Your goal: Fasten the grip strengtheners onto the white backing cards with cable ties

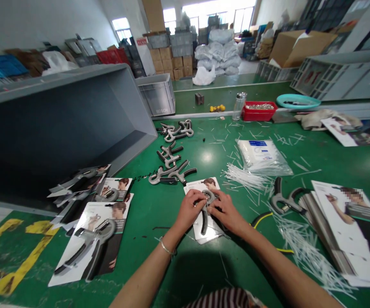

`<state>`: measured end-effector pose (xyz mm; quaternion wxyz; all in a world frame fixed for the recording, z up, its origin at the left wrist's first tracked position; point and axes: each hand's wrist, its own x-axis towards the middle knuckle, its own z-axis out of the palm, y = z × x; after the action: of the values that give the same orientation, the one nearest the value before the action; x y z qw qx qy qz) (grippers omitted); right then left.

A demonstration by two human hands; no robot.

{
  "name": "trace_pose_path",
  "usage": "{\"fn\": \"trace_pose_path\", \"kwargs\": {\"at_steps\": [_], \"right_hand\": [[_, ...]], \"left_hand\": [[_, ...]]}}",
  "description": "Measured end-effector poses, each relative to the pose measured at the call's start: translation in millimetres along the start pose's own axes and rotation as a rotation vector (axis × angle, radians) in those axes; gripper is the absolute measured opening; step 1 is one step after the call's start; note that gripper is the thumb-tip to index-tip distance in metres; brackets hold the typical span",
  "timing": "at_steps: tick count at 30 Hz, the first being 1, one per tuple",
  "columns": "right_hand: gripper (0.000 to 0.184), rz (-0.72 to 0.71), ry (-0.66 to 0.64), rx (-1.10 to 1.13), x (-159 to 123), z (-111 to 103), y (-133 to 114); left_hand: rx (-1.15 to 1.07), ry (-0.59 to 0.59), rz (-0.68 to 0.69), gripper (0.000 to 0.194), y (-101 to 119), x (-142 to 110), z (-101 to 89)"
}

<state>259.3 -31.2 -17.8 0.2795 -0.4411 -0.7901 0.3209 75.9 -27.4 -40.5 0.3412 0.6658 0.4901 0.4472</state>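
In front of me a printed backing card (211, 235) lies on the green table with a grey-and-black hand grip strengthener (205, 221) on it. My left hand (191, 208) is closed, its fingertips pinched at the strengthener's upper left side. From the right, my right hand (228, 210) closes its thumb and fingers on the same tool, covering its other handle. Any thin tie between the fingertips is too small to make out. White cable ties (247, 177) are heaped just beyond my right hand. Pliers with yellow-and-black handles (261, 219) lie beside my right forearm, which partly hides them.
Loose hand grips (168, 159) lie beyond my left hand. Carded ones (91, 239) are piled left, before a large grey bin (53, 128). At right are stacked cards (341, 231), another grip (284, 199) and more ties (303, 244). A red tray (259, 114) stands farther back.
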Motion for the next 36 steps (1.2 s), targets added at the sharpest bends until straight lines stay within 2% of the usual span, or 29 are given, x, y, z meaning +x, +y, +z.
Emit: {"fn": "trace_pose_path", "kwargs": {"at_steps": [14, 22, 30, 36], "right_hand": [[0.025, -0.005, 0.010, 0.034, -1.1, 2.3, 1.9], [0.022, 0.083, 0.112, 0.093, -2.3, 6.9, 1.6], [0.016, 0.024, 0.058, -0.011, -1.4, 5.7, -1.4], [0.018, 0.006, 0.073, -0.020, -1.5, 7.5, 0.2]], "left_hand": [[0.001, -0.002, 0.004, 0.008, -0.9, 0.2, -1.1], [0.023, -0.115, 0.062, 0.013, -0.6, -0.3, -7.0], [-0.043, -0.020, -0.025, 0.009, 3.7, 0.9, -5.0], [-0.018, 0.033, -0.011, 0.008, 1.9, -0.2, 0.7]]}}
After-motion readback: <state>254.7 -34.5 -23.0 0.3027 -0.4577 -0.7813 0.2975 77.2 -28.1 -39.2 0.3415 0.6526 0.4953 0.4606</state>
